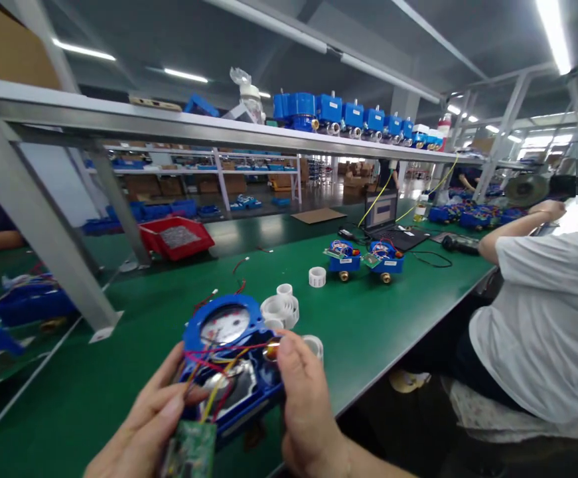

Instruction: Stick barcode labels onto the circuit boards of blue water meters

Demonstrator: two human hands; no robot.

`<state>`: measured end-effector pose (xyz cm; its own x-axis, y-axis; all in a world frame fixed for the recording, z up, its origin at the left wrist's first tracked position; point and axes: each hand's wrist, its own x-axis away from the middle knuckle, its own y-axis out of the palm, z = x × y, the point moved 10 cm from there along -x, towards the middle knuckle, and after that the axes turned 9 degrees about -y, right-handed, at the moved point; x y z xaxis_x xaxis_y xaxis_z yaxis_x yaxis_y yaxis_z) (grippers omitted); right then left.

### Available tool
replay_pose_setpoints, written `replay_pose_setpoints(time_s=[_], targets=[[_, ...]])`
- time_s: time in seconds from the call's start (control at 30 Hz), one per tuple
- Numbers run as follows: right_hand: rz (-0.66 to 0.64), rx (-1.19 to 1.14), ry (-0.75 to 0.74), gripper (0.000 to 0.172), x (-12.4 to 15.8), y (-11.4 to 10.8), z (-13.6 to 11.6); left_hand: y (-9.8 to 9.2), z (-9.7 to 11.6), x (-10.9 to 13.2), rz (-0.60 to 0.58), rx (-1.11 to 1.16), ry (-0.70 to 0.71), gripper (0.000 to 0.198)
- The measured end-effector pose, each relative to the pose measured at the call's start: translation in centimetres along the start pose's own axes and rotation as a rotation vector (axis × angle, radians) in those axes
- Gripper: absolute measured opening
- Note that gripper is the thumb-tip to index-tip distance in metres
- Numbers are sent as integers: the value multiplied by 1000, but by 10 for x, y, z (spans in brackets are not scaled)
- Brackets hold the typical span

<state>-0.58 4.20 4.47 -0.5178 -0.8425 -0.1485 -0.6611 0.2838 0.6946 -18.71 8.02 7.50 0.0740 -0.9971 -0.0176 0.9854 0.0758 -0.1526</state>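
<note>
A blue water meter housing (pixel 229 358) with a round dial and loose red and yellow wires is held over the green table near its front edge. My left hand (pixel 144 425) grips its left side and pinches a small green circuit board (pixel 192 451) that hangs from the wires. My right hand (pixel 303 405) is wrapped round the housing's right side, thumb by a brass fitting (pixel 271 349). White plastic rings (pixel 281 309) lie just behind the housing.
Two more blue meters (pixel 363 260) and a white ring (pixel 317 276) stand further back. A laptop (pixel 385 222) sits behind them. A red bin (pixel 176 238) is at the left, under a shelf (pixel 209 129) of blue units. A seated person in white (pixel 542 318) works at the right.
</note>
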Motion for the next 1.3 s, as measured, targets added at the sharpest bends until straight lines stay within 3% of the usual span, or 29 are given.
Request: replay_pose_setpoints(time_s=[0.03,0.07,0.17,0.23,0.33,0.47,0.6,0.73,0.83,0.97,1.07,1.13,1.2,1.23,1.27,1.3], targets=[[16,-13,-13,48,-3,-10,-17,20,3,6,-47,165,-76,18],[40,-18,-34,48,-7,-23,-36,46,10,13,-117,253,-108,20],[198,28,-115,46,-21,-81,-84,135,38,29,-387,304,-27,25],[306,75,-160,45,-34,-127,-103,185,38,30,-449,289,-5,24],[389,113,-187,39,-59,-186,-107,247,20,21,-479,249,1,22],[445,157,-174,38,-86,-240,-88,292,-14,5,-441,180,-22,22],[452,184,-129,41,-106,-264,-66,312,-32,-14,-401,112,-36,23],[444,213,-106,42,-123,-269,-57,318,-32,-25,-344,37,-28,27],[415,259,-82,47,-132,-268,-57,297,-24,-16,-312,-48,6,39],[395,374,-73,52,-132,-275,-63,231,-8,-4,-352,-266,164,41],[475,503,-166,53,-114,-287,-86,173,-11,-24,-349,-508,270,39],[561,588,-266,56,-92,-283,-108,145,-23,-47,-352,-669,282,43],[532,756,-423,54,-73,-246,-132,132,-40,-64,-407,-804,282,45],[429,912,-527,51,-69,-210,-141,130,-48,-69,-441,-861,286,44],[208,1088,-610,47,-72,-160,-137,129,-55,-72,-470,-911,295,40],[-77,1217,-629,43,-77,-108,-118,128,-61,-73,-486,-954,306,33]])
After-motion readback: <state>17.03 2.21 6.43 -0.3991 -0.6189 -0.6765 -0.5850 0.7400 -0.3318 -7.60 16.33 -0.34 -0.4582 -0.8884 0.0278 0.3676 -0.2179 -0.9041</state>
